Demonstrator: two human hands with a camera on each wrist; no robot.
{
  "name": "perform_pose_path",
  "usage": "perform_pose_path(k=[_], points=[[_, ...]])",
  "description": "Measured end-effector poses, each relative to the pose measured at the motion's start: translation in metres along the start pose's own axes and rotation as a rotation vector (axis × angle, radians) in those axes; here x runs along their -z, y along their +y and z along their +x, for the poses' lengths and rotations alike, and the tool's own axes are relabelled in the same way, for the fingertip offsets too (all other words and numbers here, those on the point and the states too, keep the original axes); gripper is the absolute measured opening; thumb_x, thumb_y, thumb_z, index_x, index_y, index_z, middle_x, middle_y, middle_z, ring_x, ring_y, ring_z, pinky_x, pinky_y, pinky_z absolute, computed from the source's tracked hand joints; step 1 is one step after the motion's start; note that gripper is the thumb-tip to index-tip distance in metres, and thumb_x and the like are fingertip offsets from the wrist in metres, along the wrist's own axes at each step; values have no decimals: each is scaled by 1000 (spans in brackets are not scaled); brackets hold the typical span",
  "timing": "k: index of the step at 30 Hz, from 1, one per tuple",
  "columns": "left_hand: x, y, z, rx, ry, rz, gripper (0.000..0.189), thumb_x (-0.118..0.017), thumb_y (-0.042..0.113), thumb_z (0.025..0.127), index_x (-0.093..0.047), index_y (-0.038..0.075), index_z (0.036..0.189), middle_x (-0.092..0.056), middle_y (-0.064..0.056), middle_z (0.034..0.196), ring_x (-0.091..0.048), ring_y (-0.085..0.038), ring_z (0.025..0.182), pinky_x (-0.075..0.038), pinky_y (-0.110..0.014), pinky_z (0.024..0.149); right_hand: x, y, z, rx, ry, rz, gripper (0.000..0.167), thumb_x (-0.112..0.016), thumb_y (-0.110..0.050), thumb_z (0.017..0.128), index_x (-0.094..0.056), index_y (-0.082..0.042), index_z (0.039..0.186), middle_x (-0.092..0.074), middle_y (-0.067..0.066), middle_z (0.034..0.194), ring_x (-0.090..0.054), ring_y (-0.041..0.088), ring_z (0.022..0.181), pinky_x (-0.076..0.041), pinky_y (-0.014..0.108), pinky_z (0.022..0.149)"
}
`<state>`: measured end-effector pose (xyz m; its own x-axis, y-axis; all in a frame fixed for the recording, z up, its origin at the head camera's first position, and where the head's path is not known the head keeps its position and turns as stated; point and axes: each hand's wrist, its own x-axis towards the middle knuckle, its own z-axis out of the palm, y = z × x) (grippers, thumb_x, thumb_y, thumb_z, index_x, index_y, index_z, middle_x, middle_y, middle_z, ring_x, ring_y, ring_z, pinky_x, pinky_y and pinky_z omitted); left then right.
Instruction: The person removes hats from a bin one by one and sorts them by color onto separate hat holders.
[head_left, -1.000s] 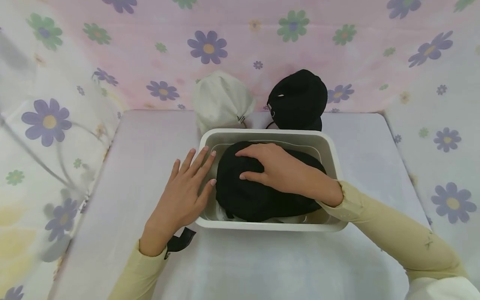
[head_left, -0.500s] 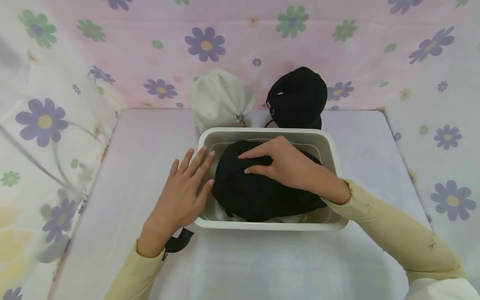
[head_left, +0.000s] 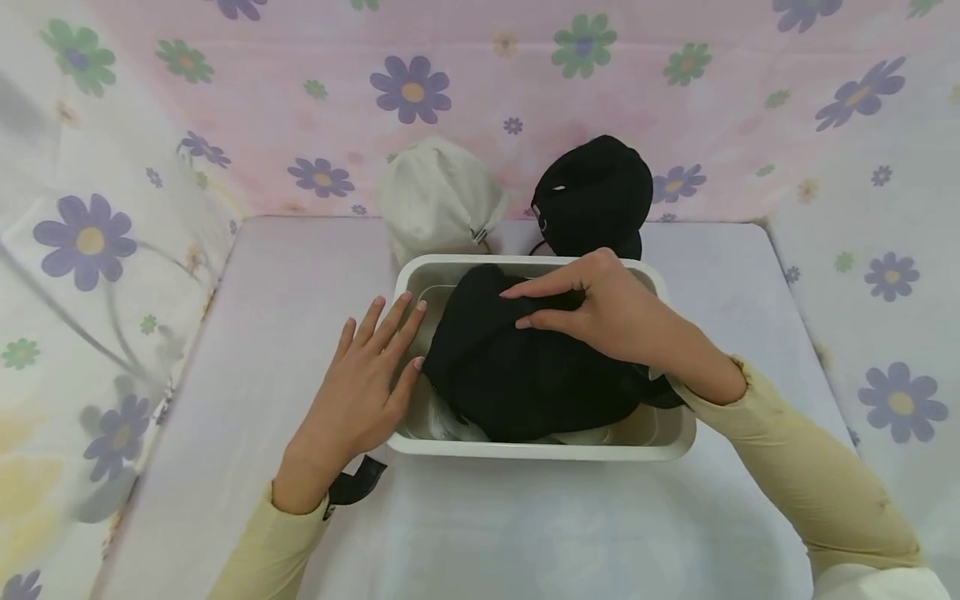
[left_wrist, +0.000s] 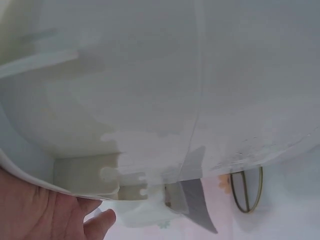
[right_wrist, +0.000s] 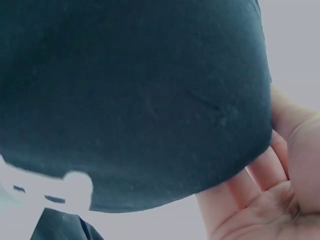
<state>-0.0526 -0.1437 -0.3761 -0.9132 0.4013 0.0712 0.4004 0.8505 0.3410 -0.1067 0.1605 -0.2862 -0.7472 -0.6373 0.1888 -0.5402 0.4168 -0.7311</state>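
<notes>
A black cap (head_left: 525,375) fills most of a white plastic basin (head_left: 525,452). My right hand (head_left: 622,308) pinches its cloth near the top between thumb and fingers, and the cloth is drawn up into a peak there. The right wrist view has the cap's dark rounded side (right_wrist: 140,110) close up, with the right hand's fingers (right_wrist: 240,192) behind its edge. At the basin's left rim lies my left hand (head_left: 352,400), fingers spread and straight. In the left wrist view the basin wall (left_wrist: 125,100) takes up most of the picture.
Behind the basin stand a white cap (head_left: 442,196) and another black cap (head_left: 596,200), side by side against the flowered backdrop (head_left: 465,58). Something pale (head_left: 453,425) shows under the cap in the basin. A white cloth (head_left: 525,533) covers the table.
My right hand has closed its pinch and moved up and to the right, pulling the black cap's cloth up with it. My left hand has stayed at the rim.
</notes>
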Motion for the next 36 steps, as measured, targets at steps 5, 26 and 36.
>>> perform_pose_path(k=[5, 26, 36], points=[[0, -1, -1, 4, -5, 1, 59, -39, 35, 109, -23, 19, 163, -17, -5, 170, -10, -36, 157, -12, -66, 121, 15, -6, -6, 22, 51, 29, 34, -80, 2, 84, -78, -7, 117, -79, 2, 95, -58, 7, 53, -29, 24, 45], [0, -2, -1, 9, -15, 0, 58, -37, 38, 110, -23, 21, 163, -15, -4, 171, -9, -35, 157, -10, -66, 122, 70, -40, -11, 118, 113, -130, 44, -80, 12, 78, -79, -12, 115, -79, -1, 102, -72, 3, 88, -43, 19, 62], [0, -2, 0, -1, -4, -6, 57, -37, 37, 110, -24, 19, 163, -17, -5, 170, -11, -36, 157, -13, -67, 121, 123, -25, -12, 259, 166, -320, 42, -82, 11, 78, -78, -8, 115, -78, 10, 106, -71, 3, 77, -43, 14, 58]])
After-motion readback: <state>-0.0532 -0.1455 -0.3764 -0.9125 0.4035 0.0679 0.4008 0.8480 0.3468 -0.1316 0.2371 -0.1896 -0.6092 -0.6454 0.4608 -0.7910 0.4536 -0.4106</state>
